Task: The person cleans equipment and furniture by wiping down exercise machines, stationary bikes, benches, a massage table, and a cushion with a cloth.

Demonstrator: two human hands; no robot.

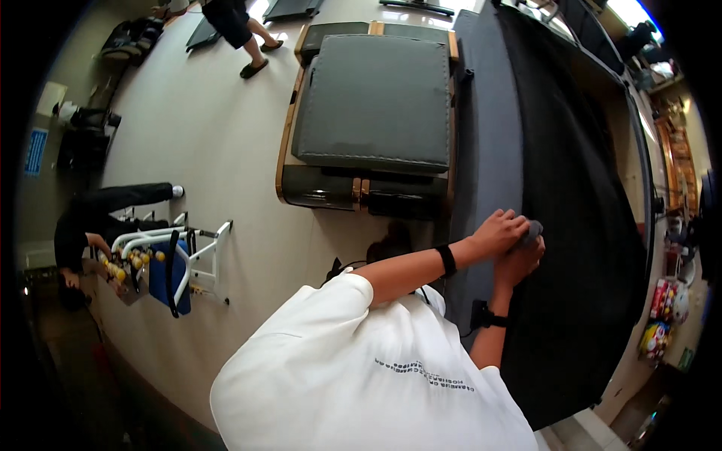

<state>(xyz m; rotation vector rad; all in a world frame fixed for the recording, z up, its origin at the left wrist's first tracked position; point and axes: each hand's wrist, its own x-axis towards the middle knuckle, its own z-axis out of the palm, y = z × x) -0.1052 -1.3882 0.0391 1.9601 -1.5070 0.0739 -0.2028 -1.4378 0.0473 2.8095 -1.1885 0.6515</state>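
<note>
My left hand [501, 232] and my right hand [520, 260] are close together over the border between a long grey padded surface [496, 113] and a black fabric sheet [569, 270]. Between their fingers is a small bunched piece of grey cloth [531, 230]; both hands grip it. The left hand lies on its upper left side, the right hand below it. A black band circles each wrist, and the right one carries a small dark device. Part of the cloth is hidden by the fingers.
A large grey cushioned ottoman [378, 101] on a dark base with gold-coloured trim stands ahead to the left. Farther left, a person in black [73, 237] is by a white metal frame [214, 253]. Another person's legs [248, 42] are at the top, near dark mats.
</note>
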